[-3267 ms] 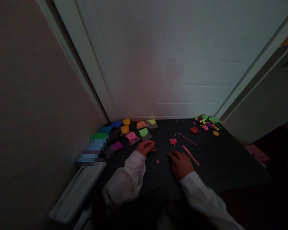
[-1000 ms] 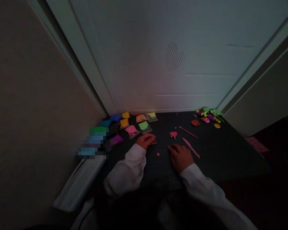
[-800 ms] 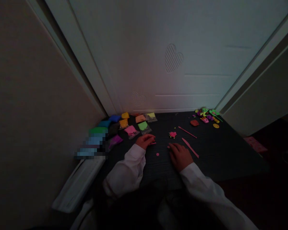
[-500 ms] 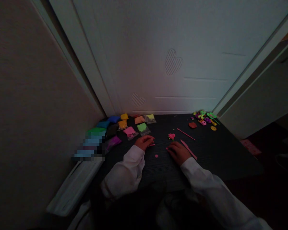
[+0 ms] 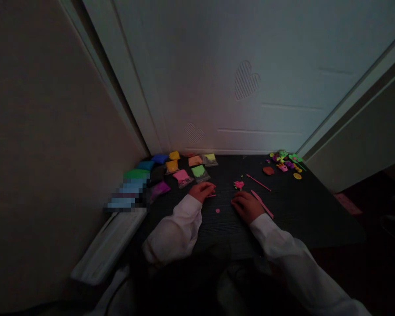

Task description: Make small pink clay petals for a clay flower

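My left hand (image 5: 201, 192) is closed in a pinch, with a thin pink stick (image 5: 211, 195) showing just under its fingertips. To its right, my right hand (image 5: 248, 206) rests low over the dark table, fingers drawn together around a small bit of pink clay that they mostly hide. Between the hands lies a flat round piece of pink clay (image 5: 217, 210). A small pink clay figure with pale green bits (image 5: 238, 185) sits just beyond my right hand. Beside that hand are a pink clay knife (image 5: 262, 204) and a slender pink modelling tool (image 5: 258, 182).
Bags of coloured clay (image 5: 182, 177) are grouped at the table's left and back. A red clay lump (image 5: 268, 170) and a cluster of colourful clay pieces (image 5: 285, 162) lie at the back right. A white door (image 5: 197, 79) stands behind the table (image 5: 303, 215).
My right fingers have curled from stretched-out to pinched, over a pink bit seen at their tips half a second ago. My left hand keeps its place. The camera view shifts slightly.
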`<state>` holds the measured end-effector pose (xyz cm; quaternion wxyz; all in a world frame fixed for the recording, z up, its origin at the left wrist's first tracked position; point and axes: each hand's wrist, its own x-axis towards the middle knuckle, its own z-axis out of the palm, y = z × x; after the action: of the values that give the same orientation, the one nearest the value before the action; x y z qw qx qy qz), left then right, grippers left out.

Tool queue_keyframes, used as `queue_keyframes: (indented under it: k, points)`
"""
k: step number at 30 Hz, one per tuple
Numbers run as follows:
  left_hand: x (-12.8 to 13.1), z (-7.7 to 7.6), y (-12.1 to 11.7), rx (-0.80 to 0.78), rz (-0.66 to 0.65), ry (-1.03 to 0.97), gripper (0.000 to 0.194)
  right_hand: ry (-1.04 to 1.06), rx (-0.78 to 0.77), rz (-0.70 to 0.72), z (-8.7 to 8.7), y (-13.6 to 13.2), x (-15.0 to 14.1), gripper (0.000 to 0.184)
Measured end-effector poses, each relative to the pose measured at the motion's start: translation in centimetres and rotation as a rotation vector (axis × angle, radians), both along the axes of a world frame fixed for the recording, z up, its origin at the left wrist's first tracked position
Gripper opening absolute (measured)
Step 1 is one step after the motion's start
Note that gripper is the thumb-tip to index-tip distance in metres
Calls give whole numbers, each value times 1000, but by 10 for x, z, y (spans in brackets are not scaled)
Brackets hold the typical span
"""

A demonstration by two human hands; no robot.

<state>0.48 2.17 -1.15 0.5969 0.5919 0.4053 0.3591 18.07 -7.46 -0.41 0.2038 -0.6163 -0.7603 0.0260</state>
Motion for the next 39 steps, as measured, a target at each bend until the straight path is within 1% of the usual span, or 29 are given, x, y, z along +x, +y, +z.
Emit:
queue_keyframes:
  k: [5, 10, 15, 19, 24, 26, 32, 35, 39]
  points:
    - [1, -4, 1, 13, 18, 0, 28, -80, -5, -1, 3, -1, -3, 22]
    - [0, -2, 0, 29, 17, 9, 26, -95, -5, -4, 4, -1, -4, 22]
    - [0, 1, 0, 5, -2, 31, 25, -35, 2, -19, 3, -1, -4, 21]
    - [0, 1, -1, 8, 16, -2, 24, 31, 3, -9, 2, 0, -1, 19]
    - [-1, 3, -1, -11, -23, 9, 26, 154, -11, -40, -2, 7, 5, 20]
    - [-1, 2, 0, -12, -26, 12, 26, 169, -36, -43, -3, 10, 7, 19]
    - [0, -6, 3, -4, 16, -9, 27, 165, -174, -52, -1, 18, 13, 16]
    - [0, -7, 3, -6, 9, -26, 26, 176, -199, -29, -1, 19, 14, 17]
    - [0, -7, 4, 3, 17, -16, 26, 182, -203, -34, -1, 18, 13, 18]
